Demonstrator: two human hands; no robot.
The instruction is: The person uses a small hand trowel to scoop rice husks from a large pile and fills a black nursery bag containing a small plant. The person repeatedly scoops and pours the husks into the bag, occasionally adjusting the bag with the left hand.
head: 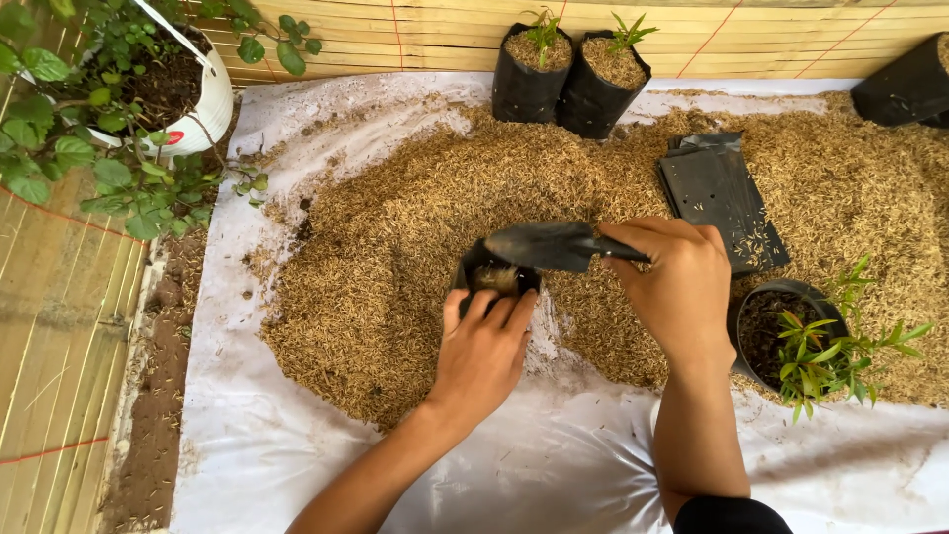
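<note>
On a white plastic sheet (554,465) spread over the ground, a broad heap of tan rice husk (415,227) covers most of the middle and right. Left hand (482,351) sits at the near edge of the heap, fingers (494,309) curled over the near rim of a small black plastic grow bag (494,275), holding it upright and open; pale husk shows inside the mouth. Right hand (682,287) is clenched around the handle of a dark metal hand trowel (554,245), blade pointing left and lying just above the bag's opening, touching or nearly touching its rim; which, cannot tell. Just right of the right hand, a stack of flat, empty black grow bags (720,198) lies on the husk, a few grains scattered on top. Near the right wrist, a round black pot of dark soil (766,326) stands with a small green leafy seedling (825,351) at its right side. At the far edge of the heap, two filled black grow bags with green shoots (568,74) stand side by side, touching. Another black bag (909,84) is partly cut off at upper right. Upper left, a white pot with a leafy green shrub (213,104) leans over a bamboo-slat mat (54,326). Loose brown soil (158,396) lines the sheet's left edge.
</note>
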